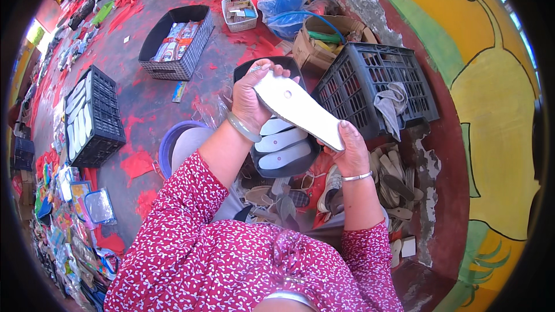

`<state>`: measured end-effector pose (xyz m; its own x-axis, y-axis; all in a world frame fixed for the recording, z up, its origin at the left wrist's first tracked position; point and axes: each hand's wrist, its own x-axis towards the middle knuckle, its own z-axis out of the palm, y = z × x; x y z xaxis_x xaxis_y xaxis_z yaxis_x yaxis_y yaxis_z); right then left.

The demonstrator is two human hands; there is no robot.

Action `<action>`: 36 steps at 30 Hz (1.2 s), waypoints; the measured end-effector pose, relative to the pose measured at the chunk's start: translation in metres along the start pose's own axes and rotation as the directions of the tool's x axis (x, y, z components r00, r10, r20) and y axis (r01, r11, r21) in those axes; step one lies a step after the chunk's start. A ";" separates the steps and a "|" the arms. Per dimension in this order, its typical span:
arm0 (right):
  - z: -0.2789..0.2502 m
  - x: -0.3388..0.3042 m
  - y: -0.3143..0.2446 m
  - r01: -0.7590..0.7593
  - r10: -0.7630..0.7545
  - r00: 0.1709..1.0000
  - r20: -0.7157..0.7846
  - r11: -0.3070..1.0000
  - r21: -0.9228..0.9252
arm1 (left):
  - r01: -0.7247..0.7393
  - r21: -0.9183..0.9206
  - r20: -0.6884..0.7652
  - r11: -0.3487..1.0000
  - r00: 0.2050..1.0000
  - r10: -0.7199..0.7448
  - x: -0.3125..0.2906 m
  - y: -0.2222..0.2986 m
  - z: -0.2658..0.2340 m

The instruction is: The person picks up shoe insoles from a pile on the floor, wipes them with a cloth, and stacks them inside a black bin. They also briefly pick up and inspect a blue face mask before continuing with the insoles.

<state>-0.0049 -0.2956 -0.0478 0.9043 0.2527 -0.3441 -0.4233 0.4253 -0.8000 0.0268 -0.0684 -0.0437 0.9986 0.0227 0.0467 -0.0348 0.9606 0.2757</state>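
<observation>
Both my hands hold up one white insole (298, 104) with a small round mark near its broad end. My left hand (257, 92) grips the broad end at the upper left, fingers behind it and thumb along its edge. My right hand (350, 149) pinches the narrow end, thumb on top. Below the insole stands a dark bin (290, 169), partly hidden by it and my hand. Several more white insoles (284, 156) lie side by side in that bin.
A black crate (104, 133) of insoles stands at left, a checked fabric box (179, 69) farther off. To the right are a dark plastic crate (361, 89) with a grey cloth (391, 104), a cardboard box (309, 52) and piled shoes (396, 179). A purple basin (167, 144) sits near my left arm.
</observation>
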 end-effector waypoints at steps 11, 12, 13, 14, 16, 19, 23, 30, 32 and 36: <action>0.004 0.005 0.032 -0.035 0.044 0.997 -0.070 0.991 0.127 | 0.134 0.125 -0.029 0.983 0.991 -0.131 -0.013 -0.037 0.006; 0.005 0.004 0.029 -0.072 0.079 0.996 -0.041 0.987 0.146 | 0.132 0.134 -0.001 0.982 0.991 -0.133 -0.013 -0.037 0.006; 0.006 0.004 0.030 -0.085 0.091 0.995 -0.031 0.983 0.164 | 0.130 0.144 0.027 0.981 0.990 -0.135 -0.013 -0.036 0.006; 0.006 0.004 0.031 -0.098 0.103 0.994 -0.020 0.978 0.183 | 0.124 0.151 0.025 0.981 0.991 -0.129 -0.012 -0.035 0.006; 0.008 0.001 0.031 -0.107 0.110 0.994 -0.002 0.975 0.193 | 0.116 0.162 0.023 0.980 0.992 -0.122 -0.011 -0.033 0.007; 0.006 0.000 0.028 -0.113 0.108 0.993 0.053 0.990 0.091 | 0.138 0.146 -0.022 0.980 0.990 -0.136 -0.009 -0.029 0.007; -0.005 0.008 0.021 0.158 -0.120 0.984 0.132 0.930 -0.332 | 0.206 0.222 0.033 0.953 0.975 -0.218 -0.012 -0.031 0.007; 0.036 -0.011 0.019 0.349 -0.326 0.901 0.287 0.151 -0.925 | 0.295 0.217 -0.121 0.931 0.954 -0.274 -0.026 -0.060 -0.007; 0.041 -0.011 0.017 0.278 -0.233 0.945 0.230 0.197 -0.940 | 0.314 0.220 -0.139 0.924 0.947 -0.289 -0.026 -0.060 -0.008; 0.023 0.000 0.025 0.396 -0.321 0.894 0.313 0.240 -0.886 | 0.283 0.262 -0.087 0.923 0.959 -0.270 -0.021 -0.055 0.000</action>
<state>-0.0170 -0.2650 -0.0566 0.9268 0.3611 0.1029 0.3062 -0.5680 -0.7639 0.0077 -0.1214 -0.0595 0.9704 -0.2132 -0.1134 0.2409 0.8202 0.5189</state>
